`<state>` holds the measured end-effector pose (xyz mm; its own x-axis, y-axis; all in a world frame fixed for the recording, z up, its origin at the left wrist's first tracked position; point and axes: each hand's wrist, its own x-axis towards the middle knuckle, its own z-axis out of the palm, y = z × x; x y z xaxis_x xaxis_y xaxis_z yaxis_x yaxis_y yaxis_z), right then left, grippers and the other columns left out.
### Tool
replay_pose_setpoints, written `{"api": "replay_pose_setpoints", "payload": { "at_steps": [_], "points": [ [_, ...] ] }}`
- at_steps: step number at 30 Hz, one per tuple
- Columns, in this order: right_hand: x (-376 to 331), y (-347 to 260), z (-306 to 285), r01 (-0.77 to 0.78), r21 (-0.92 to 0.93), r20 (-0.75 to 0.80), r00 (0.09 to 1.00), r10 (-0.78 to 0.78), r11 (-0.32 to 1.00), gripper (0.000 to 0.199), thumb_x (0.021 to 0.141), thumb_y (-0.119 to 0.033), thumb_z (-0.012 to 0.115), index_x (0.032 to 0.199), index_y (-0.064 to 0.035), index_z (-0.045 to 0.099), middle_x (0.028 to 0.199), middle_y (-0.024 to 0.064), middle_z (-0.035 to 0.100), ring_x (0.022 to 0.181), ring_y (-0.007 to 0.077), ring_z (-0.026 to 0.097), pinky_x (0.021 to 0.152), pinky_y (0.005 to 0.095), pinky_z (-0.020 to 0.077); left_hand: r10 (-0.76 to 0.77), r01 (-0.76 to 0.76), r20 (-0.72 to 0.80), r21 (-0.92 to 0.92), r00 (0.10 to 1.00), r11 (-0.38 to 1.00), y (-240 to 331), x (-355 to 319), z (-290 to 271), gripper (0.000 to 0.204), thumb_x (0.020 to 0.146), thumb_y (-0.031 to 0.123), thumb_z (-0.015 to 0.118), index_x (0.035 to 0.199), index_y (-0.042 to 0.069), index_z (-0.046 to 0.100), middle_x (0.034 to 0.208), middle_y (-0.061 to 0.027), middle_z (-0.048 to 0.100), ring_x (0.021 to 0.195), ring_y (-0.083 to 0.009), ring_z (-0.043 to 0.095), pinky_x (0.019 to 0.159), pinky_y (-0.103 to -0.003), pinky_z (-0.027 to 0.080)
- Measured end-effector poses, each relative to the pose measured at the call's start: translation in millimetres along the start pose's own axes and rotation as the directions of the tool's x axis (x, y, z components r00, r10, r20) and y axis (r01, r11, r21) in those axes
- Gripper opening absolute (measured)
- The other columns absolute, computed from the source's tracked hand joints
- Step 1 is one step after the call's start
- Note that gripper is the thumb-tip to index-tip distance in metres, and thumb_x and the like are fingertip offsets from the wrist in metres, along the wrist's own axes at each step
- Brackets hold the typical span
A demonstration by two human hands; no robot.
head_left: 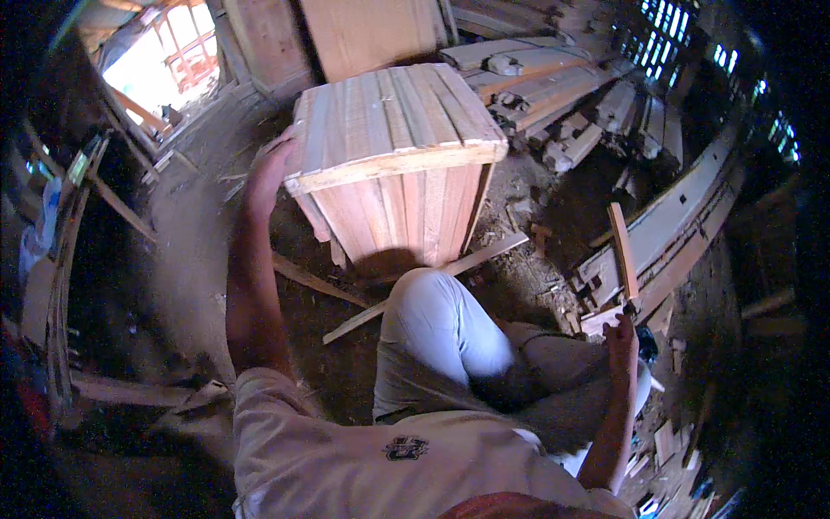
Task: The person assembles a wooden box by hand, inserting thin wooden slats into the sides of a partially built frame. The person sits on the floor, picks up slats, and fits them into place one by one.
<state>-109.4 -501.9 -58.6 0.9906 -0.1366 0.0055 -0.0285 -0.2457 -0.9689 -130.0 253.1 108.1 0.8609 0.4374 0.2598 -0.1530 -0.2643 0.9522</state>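
Observation:
A large box of pale wooden boards (398, 203), with a slatted top, stands on the ground in front of my knee. My left hand (275, 164) grips the upper left edge of this box, its fingers partly hidden by the corner. Over by my right leg, my right hand (622, 339) is raised with its fingers curled closed. Just above those fingers rises a narrow reddish wooden strip (622, 251), its lower end beside a small dark piece. Whether the hand holds that strip or something else is unclear.
Thin wooden strips (354, 322) lie on the littered ground between the box and my bent knee (425, 303). Stacked planks (536, 78) fill the far right. Long boards (670, 221) lie to the right. A bright opening (169, 60) is at the far left.

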Motion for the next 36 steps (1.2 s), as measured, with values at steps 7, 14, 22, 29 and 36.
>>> {"api": "replay_pose_setpoints", "payload": {
  "at_steps": [7,14,22,29,36],
  "points": [
    [-6.7,-24.2,3.8,0.048,-0.174,0.056,0.998,-0.038,0.984,0.045,0.088,-0.019,0.071,0.125,-0.0012,0.054,0.081,0.0095,0.066,0.073,0.0171,0.063,0.068,0.0325,0.0493,-0.073,0.073,0.009,0.011,0.997,0.997,16.3,-2.0,9.0,0.052,0.098,0.029,0.049,0.142,0.002,0.048,0.141,-0.0092,0.052,0.129,-0.0204,0.049,0.108,-0.033,0.035],
    [-18.0,-66.6,17.7,0.189,-0.442,0.098,0.982,-0.162,0.877,0.045,0.087,-0.017,0.071,0.126,-0.0019,0.055,0.081,0.0096,0.067,0.073,0.0171,0.063,0.067,0.0318,0.0489,0.061,0.023,-0.248,0.321,0.967,0.947,72.6,-26.6,2.7,0.051,0.098,0.035,0.051,0.139,0.005,0.051,0.141,-0.0110,0.052,0.130,-0.0226,0.047,0.108,-0.037,0.035],
    [-7.4,-37.3,10.1,0.073,-0.397,0.103,0.994,-0.034,0.915,0.049,0.086,-0.018,0.073,0.129,-0.0036,0.054,0.084,0.0113,0.068,0.075,0.0194,0.064,0.070,0.0334,0.0496,0.238,-0.250,0.086,0.477,0.967,0.843,132.4,2.5,96.0,0.062,0.096,0.041,0.057,0.141,-0.001,0.046,0.144,-0.0167,0.049,0.133,-0.0283,0.045,0.113,-0.040,0.031],
    [0.4,-13.0,-7.3,0.033,-0.395,0.031,0.999,-0.022,0.918,0.048,0.086,-0.014,0.069,0.129,-0.0010,0.054,0.098,0.0202,0.069,0.091,0.0314,0.068,0.083,0.0407,0.0521,0.480,-0.797,0.758,0.085,0.441,0.598,172.0,-157.4,318.2,0.033,0.092,0.003,0.056,0.124,-0.001,0.062,0.127,-0.0198,0.062,0.116,-0.0266,0.061,0.101,-0.039,0.045],
    [-44.8,-59.5,-55.4,0.188,-0.548,-0.292,0.870,-0.397,0.815,0.036,0.083,-0.011,0.072,0.116,-0.0050,0.060,0.115,0.0182,0.059,0.106,0.0361,0.060,0.089,0.0426,0.0510,-0.055,-0.468,0.780,0.428,0.623,0.773,19.7,-218.8,397.7,0.066,0.078,0.001,0.073,0.139,0.002,0.050,0.130,-0.0180,0.055,0.109,-0.0279,0.055,0.100,-0.038,0.043]
  ]
}}
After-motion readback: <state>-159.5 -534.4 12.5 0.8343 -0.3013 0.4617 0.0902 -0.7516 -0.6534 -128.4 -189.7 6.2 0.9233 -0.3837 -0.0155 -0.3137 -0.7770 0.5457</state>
